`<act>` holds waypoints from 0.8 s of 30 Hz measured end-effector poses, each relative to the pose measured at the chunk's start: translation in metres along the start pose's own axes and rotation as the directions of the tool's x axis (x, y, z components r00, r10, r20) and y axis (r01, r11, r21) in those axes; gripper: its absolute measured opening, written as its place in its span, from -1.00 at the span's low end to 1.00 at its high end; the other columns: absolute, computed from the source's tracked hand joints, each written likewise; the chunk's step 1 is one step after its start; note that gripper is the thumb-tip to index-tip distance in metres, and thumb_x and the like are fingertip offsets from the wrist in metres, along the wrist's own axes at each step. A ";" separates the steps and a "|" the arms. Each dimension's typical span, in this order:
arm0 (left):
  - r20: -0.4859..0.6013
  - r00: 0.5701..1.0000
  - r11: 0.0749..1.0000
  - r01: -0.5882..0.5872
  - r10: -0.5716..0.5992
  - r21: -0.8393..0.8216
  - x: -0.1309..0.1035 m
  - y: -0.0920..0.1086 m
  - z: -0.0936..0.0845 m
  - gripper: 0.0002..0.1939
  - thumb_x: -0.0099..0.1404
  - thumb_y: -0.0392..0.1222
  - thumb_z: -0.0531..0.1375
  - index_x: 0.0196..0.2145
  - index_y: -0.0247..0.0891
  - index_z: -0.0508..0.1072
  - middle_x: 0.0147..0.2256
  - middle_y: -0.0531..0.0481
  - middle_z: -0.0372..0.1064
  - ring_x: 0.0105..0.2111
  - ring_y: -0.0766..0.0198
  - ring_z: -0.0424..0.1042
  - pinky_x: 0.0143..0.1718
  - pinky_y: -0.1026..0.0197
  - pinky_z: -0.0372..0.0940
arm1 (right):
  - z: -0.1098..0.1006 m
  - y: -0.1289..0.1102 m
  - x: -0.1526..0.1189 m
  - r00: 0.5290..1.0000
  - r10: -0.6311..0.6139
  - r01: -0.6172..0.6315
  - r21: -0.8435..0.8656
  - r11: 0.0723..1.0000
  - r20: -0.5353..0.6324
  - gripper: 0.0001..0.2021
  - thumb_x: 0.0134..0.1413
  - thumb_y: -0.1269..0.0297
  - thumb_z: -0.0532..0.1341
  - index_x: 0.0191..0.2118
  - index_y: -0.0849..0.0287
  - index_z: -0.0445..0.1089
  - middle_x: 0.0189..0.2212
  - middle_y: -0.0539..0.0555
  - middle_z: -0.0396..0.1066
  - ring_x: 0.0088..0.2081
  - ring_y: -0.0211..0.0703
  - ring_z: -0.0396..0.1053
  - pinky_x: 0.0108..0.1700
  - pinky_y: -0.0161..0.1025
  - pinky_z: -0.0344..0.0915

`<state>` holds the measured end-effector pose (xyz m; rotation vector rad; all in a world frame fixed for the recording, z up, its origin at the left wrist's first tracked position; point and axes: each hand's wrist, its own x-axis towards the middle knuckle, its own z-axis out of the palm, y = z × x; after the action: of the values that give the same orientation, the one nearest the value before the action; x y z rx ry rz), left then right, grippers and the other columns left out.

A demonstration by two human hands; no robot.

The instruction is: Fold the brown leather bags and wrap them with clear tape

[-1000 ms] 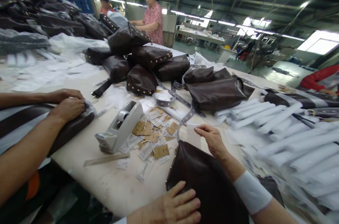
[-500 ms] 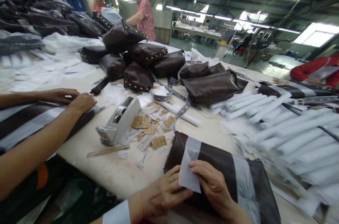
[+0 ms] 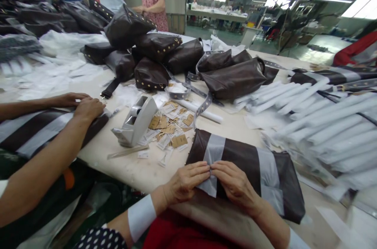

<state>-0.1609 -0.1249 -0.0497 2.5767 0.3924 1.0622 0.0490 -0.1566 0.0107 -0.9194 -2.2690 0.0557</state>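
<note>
A dark brown leather bag (image 3: 240, 154) lies across the near edge of the table, metal studs along its left end. A thin white paper strip (image 3: 215, 147) runs over its left part, with the loose lower end hanging at the front. My left hand (image 3: 185, 180) and my right hand (image 3: 235, 182) meet on this strip, fingertips nearly touching, pinching and pressing it against the bag. A second pale band (image 3: 268, 166) goes around the bag's right part. The undersides of my fingers are hidden.
Left of the bag are a grey tape dispenser (image 3: 136, 121), a metal ruler-like strip (image 3: 128, 151) and brown hang tags (image 3: 179, 140). More brown bags (image 3: 235, 78) are heaped behind. White rolls (image 3: 332, 131) fill the right. A co-worker's hands (image 3: 88, 107) rest on another bag at left.
The strip, lifted and held up between my fingers before, now lies lower against the bag. My hands have come together on it. The view has tilted down slightly.
</note>
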 end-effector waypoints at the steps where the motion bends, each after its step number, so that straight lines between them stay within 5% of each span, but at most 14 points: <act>1: 0.009 1.000 1.000 -0.004 0.004 0.015 0.000 0.000 -0.001 -0.36 0.02 -0.51 -0.03 0.12 -0.40 0.19 0.03 -0.24 0.31 0.18 0.14 0.14 0.11 0.04 0.25 | -0.002 -0.006 -0.007 1.000 0.013 -0.013 -0.008 1.000 -0.002 -0.74 0.10 0.57 0.05 -0.16 0.23 0.40 -0.23 0.15 0.49 -0.15 -0.12 0.42 -0.11 -0.17 0.42; 6: 0.047 0.999 0.999 -0.011 0.009 0.034 0.001 0.005 -0.005 -0.55 0.20 -0.52 -0.07 0.04 -0.43 0.27 0.02 -0.27 0.33 0.18 0.16 0.14 0.12 0.07 0.25 | 0.003 -0.048 -0.076 0.985 0.169 -0.171 0.066 0.983 0.025 -0.61 0.08 0.56 0.05 0.03 0.25 0.31 -0.22 0.18 0.46 -0.18 -0.16 0.43 -0.17 -0.29 0.42; 9: 0.046 0.999 1.000 0.006 -0.007 0.026 0.002 0.006 -0.006 -0.55 0.22 -0.52 -0.08 0.05 -0.42 0.26 0.03 -0.27 0.32 0.19 0.17 0.12 0.12 0.05 0.25 | 0.020 -0.065 -0.113 0.953 0.302 -0.301 -0.036 0.953 0.026 -0.65 0.11 0.49 0.04 0.01 0.20 0.34 -0.21 0.17 0.44 -0.22 -0.14 0.43 -0.25 -0.27 0.41; 15: 0.018 1.000 0.999 -0.007 0.007 0.035 0.003 0.006 -0.005 -0.56 0.17 -0.54 -0.05 0.01 -0.46 0.30 0.00 -0.29 0.34 0.18 0.19 0.13 0.11 0.10 0.25 | 0.041 -0.069 -0.117 0.780 0.611 -0.625 -0.166 0.763 -0.132 -0.76 0.20 0.13 0.05 -0.23 0.15 0.38 -0.46 0.08 0.40 -0.42 -0.11 0.37 -0.41 -0.19 0.32; 24: 0.016 1.000 1.000 0.026 -0.026 0.018 0.010 0.004 -0.005 -0.56 0.15 -0.50 -0.01 -0.01 -0.44 0.32 -0.01 -0.27 0.36 0.15 0.18 0.19 0.08 0.10 0.29 | 0.039 -0.070 -0.108 0.905 0.424 -0.374 -0.450 0.811 0.012 -0.73 0.20 0.39 -0.01 -0.04 0.25 0.32 -0.24 0.18 0.45 -0.26 0.02 0.30 -0.24 -0.08 0.19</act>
<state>-0.1574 -0.1243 -0.0387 2.5868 0.4314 1.0329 0.0389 -0.2694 -0.0621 -1.6683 -2.1853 -0.2363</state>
